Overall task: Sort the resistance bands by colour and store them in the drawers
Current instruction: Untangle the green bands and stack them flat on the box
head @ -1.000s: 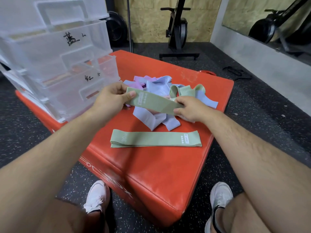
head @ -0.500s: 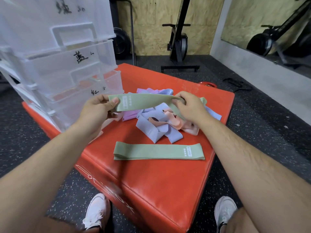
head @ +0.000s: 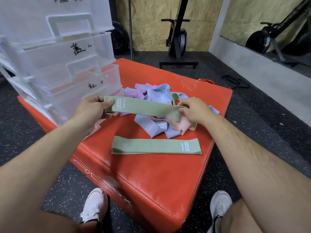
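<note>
A green resistance band [head: 144,107] is stretched flat in the air between my hands. My left hand [head: 91,110] pinches its left end by the white label, and my right hand [head: 193,110] pinches its right end. Under it lies a tangled pile of bands [head: 156,118] in blue, purple, pink and green. Nearer to me a second green band [head: 156,146] lies flat and folded on the red padded box [head: 151,179]. Clear plastic drawers [head: 67,68] with handwritten labels stand stacked at the left on the box.
My two white shoes [head: 95,205] rest on the dark speckled floor in front of the box. An exercise machine [head: 177,39] stands behind, against a wooden wall. A mirror [head: 269,31] and a grey ledge run along the right.
The held green band has been pulled out straighter between my hands, slightly higher over the pile. My view has tilted up, so more of the drawers shows.
</note>
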### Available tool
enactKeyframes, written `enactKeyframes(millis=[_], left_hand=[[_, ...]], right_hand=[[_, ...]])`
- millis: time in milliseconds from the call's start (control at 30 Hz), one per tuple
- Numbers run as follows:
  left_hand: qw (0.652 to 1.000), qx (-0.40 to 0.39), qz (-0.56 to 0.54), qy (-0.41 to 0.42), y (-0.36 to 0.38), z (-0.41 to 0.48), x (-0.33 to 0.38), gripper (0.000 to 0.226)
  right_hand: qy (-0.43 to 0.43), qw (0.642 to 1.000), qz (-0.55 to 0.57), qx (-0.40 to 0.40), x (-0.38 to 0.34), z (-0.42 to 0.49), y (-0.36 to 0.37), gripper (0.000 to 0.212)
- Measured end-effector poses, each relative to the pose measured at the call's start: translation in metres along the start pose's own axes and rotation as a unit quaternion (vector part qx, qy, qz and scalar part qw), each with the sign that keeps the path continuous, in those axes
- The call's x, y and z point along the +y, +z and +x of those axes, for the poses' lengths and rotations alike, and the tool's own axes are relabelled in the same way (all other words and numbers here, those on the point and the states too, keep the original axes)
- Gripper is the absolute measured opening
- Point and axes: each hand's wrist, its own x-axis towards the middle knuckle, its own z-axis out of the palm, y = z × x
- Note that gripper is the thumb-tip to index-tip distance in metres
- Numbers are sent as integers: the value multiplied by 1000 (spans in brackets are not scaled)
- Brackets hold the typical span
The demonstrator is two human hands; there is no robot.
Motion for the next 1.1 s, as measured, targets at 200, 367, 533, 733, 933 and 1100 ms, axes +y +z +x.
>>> enactKeyframes(millis=[200, 367, 533, 733, 933, 1100], left_hand=[[1000, 2, 21, -15, -9, 10, -9, 19], [998, -13, 64, -18, -10, 17, -19, 8], [997, -11, 69, -16, -8, 18, -22, 12], [996, -12, 85, -24, -13, 19, -23, 10], [994, -21, 100, -25, -17, 18, -24, 13], [992, 10, 107, -59, -25, 18, -24, 18]], right_hand=[[70, 992, 69, 74, 17, 3, -8, 36], [-19, 985, -133, 111, -4, -1, 4, 60], [3, 998, -31, -52, -34, 0, 38, 32], [69, 993, 82, -46, -38, 6, 56, 55], [120, 968, 218, 22, -40, 14, 49, 14], [129, 969, 202, 64, -29, 0, 21, 34]])
